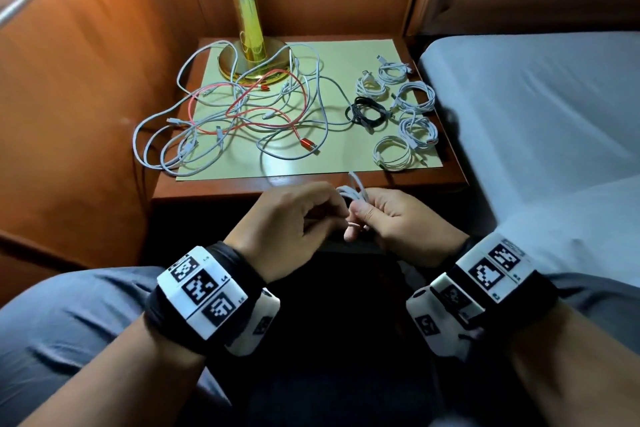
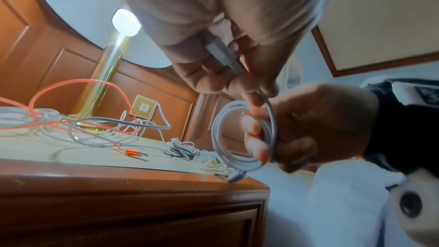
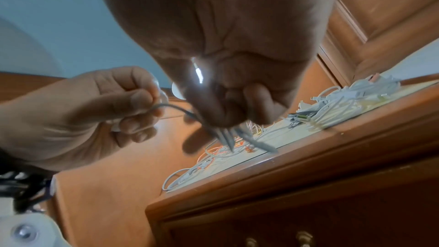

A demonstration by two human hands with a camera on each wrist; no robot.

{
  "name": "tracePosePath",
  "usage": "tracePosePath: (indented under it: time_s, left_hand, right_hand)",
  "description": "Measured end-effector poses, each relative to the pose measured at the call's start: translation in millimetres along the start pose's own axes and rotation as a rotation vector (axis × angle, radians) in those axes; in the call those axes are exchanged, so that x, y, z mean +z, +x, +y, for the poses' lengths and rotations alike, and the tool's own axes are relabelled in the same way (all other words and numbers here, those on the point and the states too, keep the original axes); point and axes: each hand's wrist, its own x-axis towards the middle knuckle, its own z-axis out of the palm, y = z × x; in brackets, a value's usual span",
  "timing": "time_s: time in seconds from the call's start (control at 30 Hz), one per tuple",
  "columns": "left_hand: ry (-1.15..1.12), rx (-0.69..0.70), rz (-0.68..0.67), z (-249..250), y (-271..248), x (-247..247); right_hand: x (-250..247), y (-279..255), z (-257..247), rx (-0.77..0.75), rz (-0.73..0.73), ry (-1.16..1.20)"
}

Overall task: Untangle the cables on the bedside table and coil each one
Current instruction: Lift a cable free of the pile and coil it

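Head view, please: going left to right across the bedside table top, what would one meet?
Tangle of white cables → brass lamp base → red cable's plug → black coiled cable → white coiled cables.

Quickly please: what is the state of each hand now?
Left hand: pinches the free end of the white cable.
Right hand: grips that cable's coil.

My right hand [image 3: 225,100] grips white cable [image 3: 228,136]; left hand [image 3: 95,112] at 9 o'clock pinches its end.
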Motion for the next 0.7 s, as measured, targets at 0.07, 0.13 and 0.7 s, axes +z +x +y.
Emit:
tracePosePath:
  time_s: [0.07, 0.13, 0.7]
  left_hand:
    - [-0.059, -0.029, 0.049, -1, 1, -2]
    - [-0.068, -0.069, 0.056, -5, 2, -1]
    - [-0.222, -0.299, -0.16, -16, 4, 2]
  right_hand:
    - [3, -3, -7, 0.042, -0.089, 0.165]
    - [2, -6, -14, 0.085, -0.108, 0.328]
    - [-2, -11, -25, 0.11, -0.086, 0.559]
